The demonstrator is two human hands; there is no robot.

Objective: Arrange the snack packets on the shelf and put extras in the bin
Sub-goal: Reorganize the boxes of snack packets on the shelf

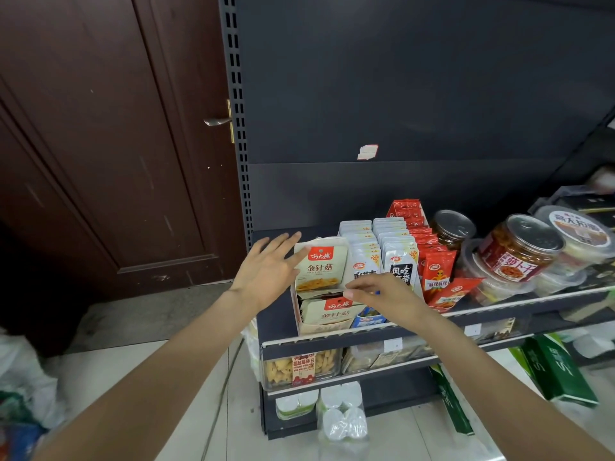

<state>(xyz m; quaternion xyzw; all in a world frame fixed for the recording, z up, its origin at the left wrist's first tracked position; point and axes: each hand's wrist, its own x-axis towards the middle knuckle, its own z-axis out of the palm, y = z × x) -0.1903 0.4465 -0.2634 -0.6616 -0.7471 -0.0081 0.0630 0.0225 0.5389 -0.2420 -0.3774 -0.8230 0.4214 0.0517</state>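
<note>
The step in hand looked to be the tidying of the cream enoki-mushroom packets in their display box [299, 314] at the left end of the shelf [332, 341]. One upright packet [321, 266] stood at the back of the box, its red label facing out; a second packet [332, 312] lay tilted in front of it, lower down. To the right ran rows of grey packets [391, 247] and red packets [432, 257], standing on edge, with jars [519, 247] farther along.

The left hand [269, 271] was released, fingers straight and spread, its fingertips touching or just beside the left edge of the upright packet, as though steadying it. The right hand [382, 294] hovered over the front of the box, fingers loosely curled, thumb and forefinger drawn near each other above the tilted packet; whether they pinched anything could not be told, since a small blue speck by the fingers was too slight to read. Both forearms reached in from below, the left one crossing the gap beside the shelf.

By my judgement the next move called for lifting the tilted packet upright and pressing it back against the one behind, the left hand bracing the stack so it would not topple. No bin could be picked out with certainty; a heap of bags [23, 380] lay on the floor at far left
</note>
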